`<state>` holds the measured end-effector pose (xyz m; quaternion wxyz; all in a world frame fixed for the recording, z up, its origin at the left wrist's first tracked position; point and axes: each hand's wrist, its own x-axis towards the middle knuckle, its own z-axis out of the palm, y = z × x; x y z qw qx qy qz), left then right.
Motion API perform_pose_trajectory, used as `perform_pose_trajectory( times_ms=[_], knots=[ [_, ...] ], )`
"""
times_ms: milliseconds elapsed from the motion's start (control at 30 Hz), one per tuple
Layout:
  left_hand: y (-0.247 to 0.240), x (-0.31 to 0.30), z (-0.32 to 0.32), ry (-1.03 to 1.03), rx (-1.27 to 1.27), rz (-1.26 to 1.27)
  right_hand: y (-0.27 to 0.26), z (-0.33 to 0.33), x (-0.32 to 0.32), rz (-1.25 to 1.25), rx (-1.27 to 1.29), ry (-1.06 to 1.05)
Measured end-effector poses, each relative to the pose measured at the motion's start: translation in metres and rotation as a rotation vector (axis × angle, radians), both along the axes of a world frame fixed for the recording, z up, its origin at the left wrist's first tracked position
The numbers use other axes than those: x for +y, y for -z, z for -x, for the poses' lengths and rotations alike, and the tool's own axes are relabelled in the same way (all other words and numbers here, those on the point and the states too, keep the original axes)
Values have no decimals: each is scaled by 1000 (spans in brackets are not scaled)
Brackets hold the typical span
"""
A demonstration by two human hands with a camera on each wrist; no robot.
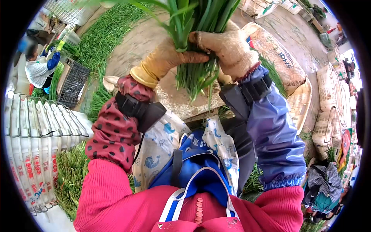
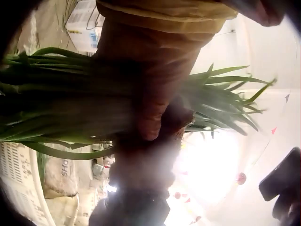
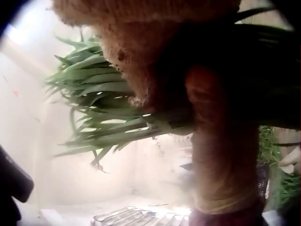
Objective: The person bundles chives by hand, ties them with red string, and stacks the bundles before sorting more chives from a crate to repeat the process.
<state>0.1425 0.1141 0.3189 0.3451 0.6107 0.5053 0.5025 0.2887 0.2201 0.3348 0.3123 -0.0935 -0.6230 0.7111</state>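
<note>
Both gloved hands hold a bunch of long, flat-leaved green stalks (image 1: 195, 79) upright in front of the body, at the top of the head view. My left hand (image 1: 164, 58), in a yellow-orange rubber glove, wraps the bunch from the left, its thumb lying across the stalks. From the other side my right hand (image 1: 235, 50), in a soiled knit glove, grips it at about the same height. Leaves (image 2: 225, 96) fan out past the fingers in the left wrist view. In the right wrist view, the leaves (image 3: 99, 84) spread beyond the knit glove; most of its fingers are in shadow.
Loose greens (image 1: 104, 36) heap on the floor at the upper left. Another person (image 1: 38, 69) works there beside a black crate (image 1: 73, 83). A large white basket (image 1: 42, 120) stands at the left. A printed sack (image 1: 284, 62) lies on a pale basket (image 1: 303, 106) at the right.
</note>
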Motion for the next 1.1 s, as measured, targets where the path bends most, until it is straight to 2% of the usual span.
perform_pose_trajectory(
  times_ms=[33, 100, 133, 167, 233, 267, 300, 367, 400, 467, 533, 567, 600, 633, 733, 767, 800, 833, 900, 933, 1000, 1033, 1100],
  knots=[
    [5, 0, 10, -16, 76, 18, 3, 3, -2, 10, -54, -47],
    [55, 0, 35, -12, -213, 56, 16, 6, 12, -183, -299, -172],
    [64, -4, 36, -13, -359, 71, 23, 9, 14, -279, -400, -211],
    [69, -5, 42, -83, -170, 121, 27, 9, 13, -387, -494, -187],
    [50, -11, 40, -107, 49, 121, 22, 11, 7, -613, -679, -139],
    [48, -14, 39, -119, 156, 124, 24, 14, 12, -698, -672, -228],
    [56, -13, 46, -71, 44, 104, 28, 18, 23, -782, -661, -321],
    [66, 0, 63, -120, 352, -106, 28, 28, 21, -573, -458, -414],
    [67, 2, 62, -132, 425, -141, 27, 33, 20, -468, -361, -468],
    [68, 5, 58, -163, 571, -213, 44, 47, 14, -549, -380, -274],
    [65, 9, 52, -31, 406, -222, 53, 58, 7, -633, -398, -74],
    [61, 7, 53, 36, 265, 128, 54, 62, 4, -676, -404, 28],
    [59, 7, 52, 48, 337, 119, 52, 63, 1, -718, -408, 129],
    [56, 7, 51, 59, 411, 110, 45, 60, 1, -590, -456, 98],
    [46, -20, 34, -192, 295, 19, 16, 66, -2, -352, -238, 165],
    [44, -32, 31, -318, 338, -19, 12, 67, 12, -871, -123, 191],
    [43, -43, 30, -442, 378, -60, -11, 51, -5, -449, -235, 100],
    [41, -53, 30, -563, 416, -101, 9, 57, 5, -367, -437, 114],
    [34, -76, 17, -810, 489, -192, 77, 70, 26, -715, -584, 111],
    [26, -87, 1, -748, 139, -76, 111, 76, 36, -889, -643, 117],
    [11, -105, -35, -570, -538, 165, 71, 46, 2, -666, -846, 184],
    [13, -114, -45, -405, -612, 280, 75, 45, 3, -409, -665, 108],
    [32, -125, -57, -21, -741, 466, 67, 35, 4, -143, -479, 112]
  ],
)
